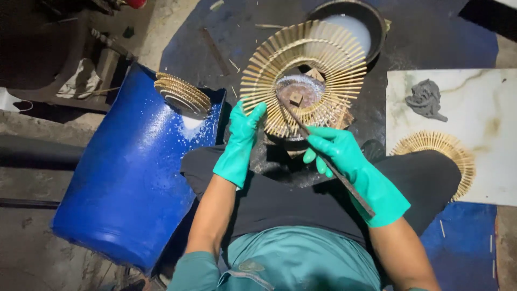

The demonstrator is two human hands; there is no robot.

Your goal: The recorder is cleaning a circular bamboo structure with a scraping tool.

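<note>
We've got both hands in green rubber gloves here. Our left hand (240, 141) is stretched flat, fingertips touching the near-left edge of the ring of bamboo sticks (305, 75), which fans out just beyond both hands. Our right hand (344, 156) is closed around a long dark metal rod (323, 156), its tip lying on the round rusty disc (298, 91) in the ring's centre. Left of our left hand, a stack of finished stick rings (182, 94) rests on a blue drum (134, 172). Right of our right hand, another stick ring (439, 148) lies on a white slab (484, 118).
</note>
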